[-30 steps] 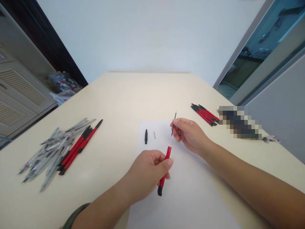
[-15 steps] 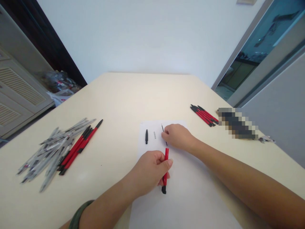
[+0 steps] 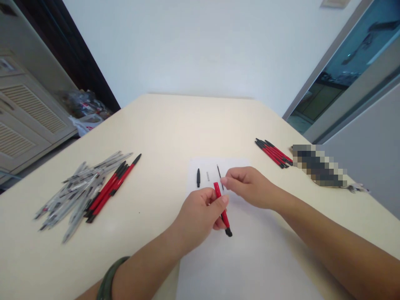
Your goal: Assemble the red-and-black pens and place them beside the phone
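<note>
My left hand (image 3: 203, 212) grips a red pen barrel (image 3: 224, 216) between thumb and fingers. The barrel's upper end is uncapped, and a black end piece sits at its bottom. On the white paper (image 3: 246, 258) beyond lie a black pen tip (image 3: 198, 178), a small spring (image 3: 208, 176) and a thin dark refill (image 3: 219, 170), side by side. My right hand (image 3: 248, 185) is beside the refill, thumb and index finger pinched together, with nothing visible in them. Its fingertips overlap the refill's lower half in view; whether they touch it cannot be told.
On the left lie a heap of clear-grey pens (image 3: 78, 187) and several red-and-black pens (image 3: 112, 185). Another bundle of red-and-black pens (image 3: 272, 153) lies at right, near a blurred-out item (image 3: 318, 165) by the table edge. A white wall (image 3: 193, 46) stands behind the table.
My right hand has shifted back slightly from over the refill, which stays on the paper. The barrel in my left hand has tilted, its lower end swinging right. The view has shifted a little.
</note>
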A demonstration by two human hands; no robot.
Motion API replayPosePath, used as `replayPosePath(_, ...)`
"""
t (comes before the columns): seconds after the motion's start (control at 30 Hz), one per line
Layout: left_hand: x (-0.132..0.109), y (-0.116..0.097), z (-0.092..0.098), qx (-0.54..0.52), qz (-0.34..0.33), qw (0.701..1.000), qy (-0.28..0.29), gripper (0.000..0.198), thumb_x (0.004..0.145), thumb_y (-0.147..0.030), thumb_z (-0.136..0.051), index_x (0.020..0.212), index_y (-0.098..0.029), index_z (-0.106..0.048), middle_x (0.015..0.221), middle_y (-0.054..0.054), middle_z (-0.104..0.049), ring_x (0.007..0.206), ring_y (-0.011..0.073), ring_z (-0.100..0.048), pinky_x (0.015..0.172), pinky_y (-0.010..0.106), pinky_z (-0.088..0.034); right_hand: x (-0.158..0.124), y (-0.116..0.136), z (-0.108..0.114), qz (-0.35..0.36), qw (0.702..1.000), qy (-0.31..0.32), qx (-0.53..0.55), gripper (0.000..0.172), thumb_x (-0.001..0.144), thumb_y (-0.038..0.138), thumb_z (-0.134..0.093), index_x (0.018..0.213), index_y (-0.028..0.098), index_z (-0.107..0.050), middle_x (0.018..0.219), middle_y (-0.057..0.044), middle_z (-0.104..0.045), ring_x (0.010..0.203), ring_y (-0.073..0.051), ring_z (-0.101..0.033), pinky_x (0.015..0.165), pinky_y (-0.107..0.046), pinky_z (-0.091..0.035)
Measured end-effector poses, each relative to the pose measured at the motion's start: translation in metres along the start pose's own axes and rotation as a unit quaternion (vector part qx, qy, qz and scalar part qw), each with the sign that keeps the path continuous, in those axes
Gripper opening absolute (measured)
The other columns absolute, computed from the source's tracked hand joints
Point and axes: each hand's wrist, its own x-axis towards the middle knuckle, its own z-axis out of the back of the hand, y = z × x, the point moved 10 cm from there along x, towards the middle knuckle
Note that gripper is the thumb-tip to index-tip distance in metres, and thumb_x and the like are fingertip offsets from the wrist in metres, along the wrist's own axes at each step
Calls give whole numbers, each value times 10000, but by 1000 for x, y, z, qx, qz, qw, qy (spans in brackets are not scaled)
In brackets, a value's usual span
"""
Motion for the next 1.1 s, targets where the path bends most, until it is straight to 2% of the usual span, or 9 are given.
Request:
replayPosePath(0.13, 0, -12, 12, -57, -50, 996, -38, 276, 756, -409, -508, 700, -139, -499, 575, -6, -538, 533, 89, -508, 554, 238, -433, -25, 11, -23, 11, 987, 96, 125, 275, 762, 410, -454, 643, 162, -457, 546, 38, -388, 489, -67, -322, 443, -200, -267)
replayPosePath(0.23, 2, -15, 13, -95, -58, 993, -36, 241, 767, -369, -510, 708, -136, -496, 594, 0, -545, 553, 91, -499, 564, 245, -436, -32, 15, -36, 17, 983, 122, 134, 247, 740, 391, -493, 654, 163, -449, 576, 35, -429, 497, -63, -346, 449, -192, -283)
replayPosePath(0.37, 4, -14, 11, -80, -59, 995, -26, 248, 778, -385, -487, 756, -139, -511, 645, 1, -548, 602, 99, -516, 605, 254, -441, -26, 11, -31, 22, 992, 75, 94, 210, 759, 311, -445, 609, 166, -418, 534, 48, -391, 475, -57, -324, 430, -183, -256)
replayPosePath(0.5, 1, -12, 11, 82, -59, 994, -36, 326, 767, -452, -465, 957, -192, -518, 689, -16, -530, 604, 112, -513, 578, 257, -425, -14, -18, 10, -29, 997, -69, -24, 254, 762, 330, -403, 563, 171, -398, 499, 41, -384, 483, -74, -351, 450, -199, -258)
replayPosePath(0.57, -3, -16, 3, 207, -80, 975, -13, 315, 768, -450, -460, 972, -221, -534, 698, -19, -539, 607, 118, -502, 576, 261, -412, -11, -37, 31, -74, 982, -114, -130, 267, 755, 351, -395, 561, 174, -443, 503, 22, -440, 492, -92, -388, 464, -220, -254)
replayPosePath(0.67, -13, -23, -18, 345, -132, 928, 54, 270, 788, -404, -444, 952, -226, -566, 788, -1, -577, 694, 138, -520, 660, 289, -414, -6, -61, 40, -133, 954, -86, -254, 300, 740, 386, -390, 557, 181, -510, 542, -16, -522, 507, -120, -428, 473, -244, -247)
replayPosePath(0.77, -20, -29, -32, 421, -183, 884, 87, 265, 804, -358, -431, 967, -201, -569, 866, 27, -590, 814, 165, -522, 756, 317, -401, -5, -70, 37, -155, 932, -49, -324, 313, 738, 396, -371, 578, 191, -546, 600, -42, -571, 529, -143, -456, 476, -254, -244)
replayPosePath(0.87, -23, -30, -38, 469, -203, 853, 104, 269, 814, -347, -418, 981, -195, -565, 888, 36, -592, 846, 175, -515, 771, 324, -402, -5, -70, 28, -153, 926, -15, -344, 369, 754, 439, -337, 575, 196, -549, 610, -51, -582, 521, -151, -466, 468, -257, -242)
replayPosePath(1.1, -27, -26, -46, 507, -215, 823, 137, 272, 821, -362, -409, 970, -196, -564, 888, 41, -593, 847, 179, -522, 764, 321, -419, -4, -68, 19, -140, 936, 23, -321, 489, 771, 543, -276, 562, 193, -545, 603, -49, -584, 510, -138, -467, 475, -255, -255)
